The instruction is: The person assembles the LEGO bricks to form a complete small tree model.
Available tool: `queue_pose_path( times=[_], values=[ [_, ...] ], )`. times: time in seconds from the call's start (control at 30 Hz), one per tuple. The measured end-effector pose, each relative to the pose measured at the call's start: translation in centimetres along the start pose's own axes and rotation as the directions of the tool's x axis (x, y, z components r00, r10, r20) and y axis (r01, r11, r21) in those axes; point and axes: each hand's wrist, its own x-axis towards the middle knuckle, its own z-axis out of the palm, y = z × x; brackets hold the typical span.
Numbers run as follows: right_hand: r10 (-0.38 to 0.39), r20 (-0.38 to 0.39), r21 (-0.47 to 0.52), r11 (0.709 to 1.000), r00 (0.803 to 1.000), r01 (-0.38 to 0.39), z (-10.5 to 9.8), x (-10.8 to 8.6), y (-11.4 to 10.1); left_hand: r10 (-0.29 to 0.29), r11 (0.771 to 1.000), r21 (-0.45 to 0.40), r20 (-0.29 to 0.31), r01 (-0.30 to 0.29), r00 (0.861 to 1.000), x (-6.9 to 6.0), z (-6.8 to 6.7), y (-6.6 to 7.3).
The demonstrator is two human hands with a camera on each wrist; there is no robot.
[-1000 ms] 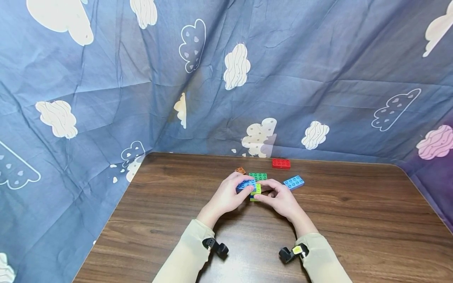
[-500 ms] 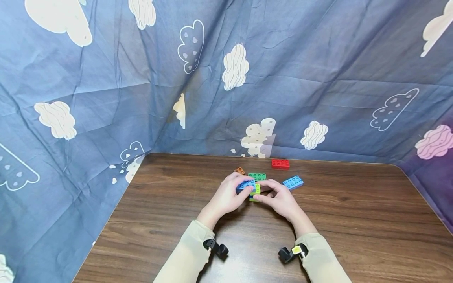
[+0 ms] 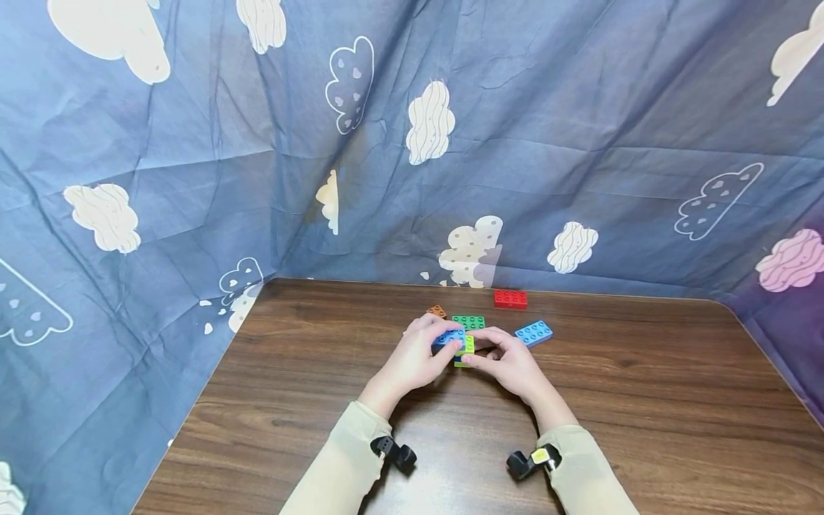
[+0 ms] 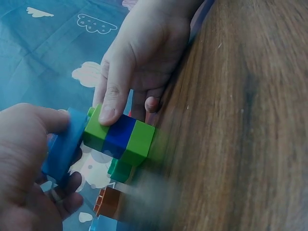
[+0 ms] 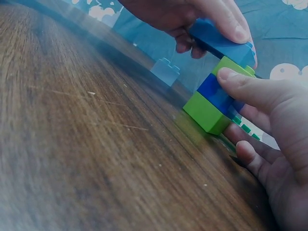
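A long blue building brick [image 4: 67, 144] lies across the top of a short stack, overhanging to the left. Pinching that brick between thumb and fingers is my left hand [image 3: 415, 357]. The stack has a lime green top brick [image 5: 236, 66], a dark blue middle brick [image 5: 215, 94] and a lime green bottom brick [image 5: 206, 114]. My right hand [image 3: 511, 363] grips the stack from the right, its thumb on the upper part. Some studs of the top lime brick show beside the blue one. Whether the blue brick is fully pressed down, I cannot tell.
Behind the stack lies a green brick [image 3: 468, 322], with a small orange-brown brick [image 3: 437, 311] to its left. A red brick [image 3: 511, 299] is near the back edge; a blue brick [image 3: 533, 333] sits right. The right wrist view also shows a small light blue brick [image 5: 165, 71].
My left hand and the long blue brick have shifted very slightly to the right over the stack. The right hand and the loose bricks stay where they were.
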Motion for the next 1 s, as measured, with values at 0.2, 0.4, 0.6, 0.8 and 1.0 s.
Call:
queue_pose_path(
  times=[0.2, 0.4, 0.6, 0.8, 1.0],
  values=[
    [0.013, -0.006, -0.003, 1.000, 1.000, -0.013, 0.03, 0.02, -0.01, -0.003, 1.000, -0.005, 0.003, 0.003, 1.000, -0.07, 0.19, -0.18],
    [0.017, -0.008, -0.017, 1.000, 1.000, -0.017, 0.04, 0.07, -0.11, -0.007, 1.000, 0.004, 0.002, 0.007, 1.000, -0.01, -0.02, 0.02],
    [0.024, -0.015, -0.029, 0.999, 1.000, -0.024, -0.04, -0.01, -0.21, 0.005, 1.000, -0.002, -0.004, -0.005, 1.000, 0.07, -0.08, 0.22],
    [0.027, -0.010, -0.026, 0.999, 1.000, -0.027, -0.02, -0.07, -0.31, -0.007, 1.000, -0.003, -0.003, 0.007, 1.000, 0.08, 0.01, 0.20],
    [0.016, -0.007, -0.020, 1.000, 1.000, -0.016, 0.05, -0.06, -0.44, -0.030, 1.000, 0.001, 0.010, 0.030, 0.999, 0.13, -0.11, 0.34]
  ],
)
